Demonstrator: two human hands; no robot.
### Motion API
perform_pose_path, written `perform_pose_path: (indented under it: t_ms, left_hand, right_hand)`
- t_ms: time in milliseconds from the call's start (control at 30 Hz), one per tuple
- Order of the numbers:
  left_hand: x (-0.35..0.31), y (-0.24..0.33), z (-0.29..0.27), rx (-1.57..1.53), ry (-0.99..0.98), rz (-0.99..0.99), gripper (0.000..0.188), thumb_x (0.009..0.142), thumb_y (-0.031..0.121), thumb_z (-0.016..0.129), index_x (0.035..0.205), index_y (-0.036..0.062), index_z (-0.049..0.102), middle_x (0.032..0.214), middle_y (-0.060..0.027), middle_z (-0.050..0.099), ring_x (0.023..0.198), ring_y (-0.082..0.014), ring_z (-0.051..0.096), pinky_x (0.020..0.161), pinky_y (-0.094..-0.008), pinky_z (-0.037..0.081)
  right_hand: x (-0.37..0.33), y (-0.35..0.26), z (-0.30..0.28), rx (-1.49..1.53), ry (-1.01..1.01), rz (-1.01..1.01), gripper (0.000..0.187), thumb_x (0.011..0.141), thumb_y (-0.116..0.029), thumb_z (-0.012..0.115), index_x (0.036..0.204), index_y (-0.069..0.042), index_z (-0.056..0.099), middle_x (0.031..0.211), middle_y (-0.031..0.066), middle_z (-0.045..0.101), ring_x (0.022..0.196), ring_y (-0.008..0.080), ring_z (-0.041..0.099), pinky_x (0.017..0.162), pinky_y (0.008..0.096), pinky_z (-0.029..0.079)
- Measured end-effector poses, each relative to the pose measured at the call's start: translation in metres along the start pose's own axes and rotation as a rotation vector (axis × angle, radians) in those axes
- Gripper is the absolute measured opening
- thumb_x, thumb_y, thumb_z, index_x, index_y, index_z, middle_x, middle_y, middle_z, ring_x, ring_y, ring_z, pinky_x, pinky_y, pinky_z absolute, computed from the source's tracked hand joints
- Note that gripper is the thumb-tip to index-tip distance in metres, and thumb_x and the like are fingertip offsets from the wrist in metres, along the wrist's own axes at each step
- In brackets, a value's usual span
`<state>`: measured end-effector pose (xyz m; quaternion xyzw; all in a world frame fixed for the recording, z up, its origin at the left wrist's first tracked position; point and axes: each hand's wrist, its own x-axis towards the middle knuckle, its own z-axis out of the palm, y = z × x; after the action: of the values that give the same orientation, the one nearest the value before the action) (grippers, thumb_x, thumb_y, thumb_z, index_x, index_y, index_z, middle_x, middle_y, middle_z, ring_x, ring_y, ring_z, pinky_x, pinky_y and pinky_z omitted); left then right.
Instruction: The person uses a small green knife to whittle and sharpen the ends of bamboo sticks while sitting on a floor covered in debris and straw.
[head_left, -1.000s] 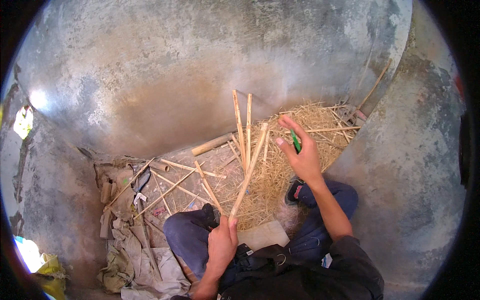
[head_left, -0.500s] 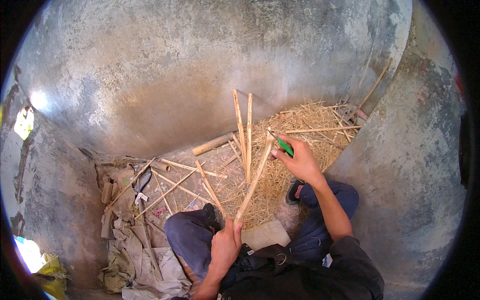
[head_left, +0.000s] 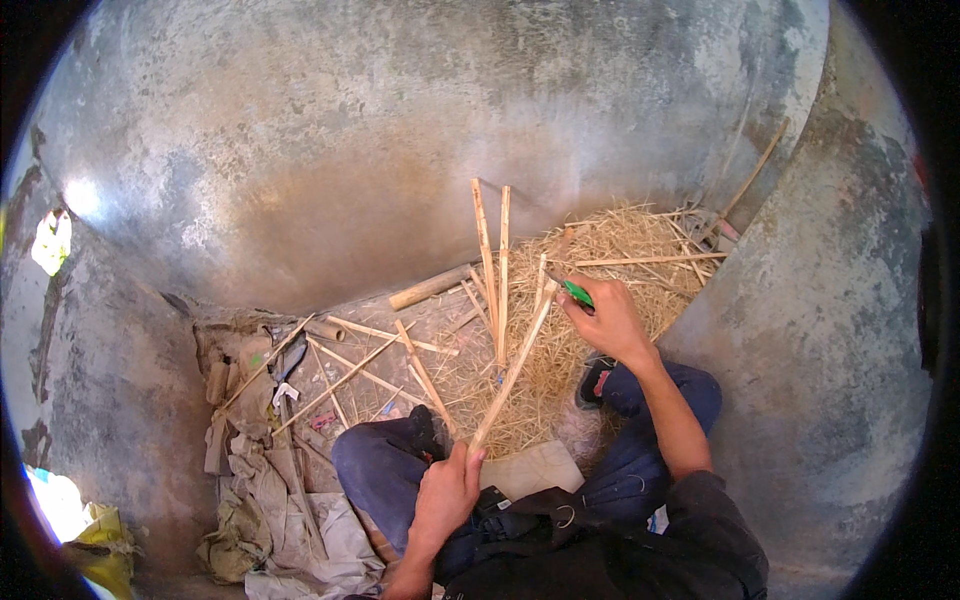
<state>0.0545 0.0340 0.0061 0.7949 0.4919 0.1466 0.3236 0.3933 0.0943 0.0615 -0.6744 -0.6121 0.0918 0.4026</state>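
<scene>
My left hand (head_left: pixel 447 492) is closed round the lower end of a pale split-wood stick (head_left: pixel 511 379), which slants up and away to the right. In my right hand (head_left: pixel 612 322) is a knife with a green handle (head_left: pixel 578 295), its dark blade near the stick's far end. A thin sliver (head_left: pixel 541 272) stands up from that far end, beside the blade. Beyond the stick, two long pale strips (head_left: pixel 502 265) lean against the wall. A large heap of straw-coloured shavings (head_left: pixel 600 245) lies around and behind my right hand.
Several cut sticks (head_left: pixel 365 365) lie crossed on the floor to the left, with a thick round pole (head_left: pixel 433 287) by the wall. Crumpled sacking (head_left: pixel 320 535) lies at lower left. A curved grey wall (head_left: pixel 400 130) rises ahead; another (head_left: pixel 810 370) stands close on the right.
My right hand and the knife have shifted slightly right and down, away from the stick's tip. A sliver now stands out at that end. My left hand keeps its grip.
</scene>
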Motion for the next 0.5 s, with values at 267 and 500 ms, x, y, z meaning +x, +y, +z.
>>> perform_pose_path:
  t_ms: [267, 500]
  left_hand:
    - [0.001, -0.007, -0.006, 0.024, -0.042, 0.008, 0.035, 0.113, 0.033, 0.054, 0.103, -0.0005, 0.056, 0.074, -0.033, 0.065, 0.076, -0.0571, 0.066, 0.068, -0.065, 0.051]
    - [0.003, -0.009, -0.01, 0.026, -0.073, 0.019, 0.036, 0.114, 0.034, 0.053, 0.105, -0.0011, 0.057, 0.073, -0.0336, 0.065, 0.075, -0.0573, 0.066, 0.069, -0.0662, 0.052]
  right_hand:
    - [0.001, 0.007, -0.001, -0.045, -0.072, -0.055, 0.02, 0.093, -0.015, 0.069, 0.102, 0.001, 0.077, 0.07, 0.0247, 0.067, 0.06, 0.0415, 0.067, 0.06, 0.0488, 0.051]
    - [0.003, 0.012, -0.001, -0.02, -0.085, -0.085, 0.024, 0.095, -0.015, 0.069, 0.111, 0.0, 0.079, 0.069, 0.0236, 0.067, 0.059, 0.0359, 0.065, 0.06, 0.0459, 0.051]
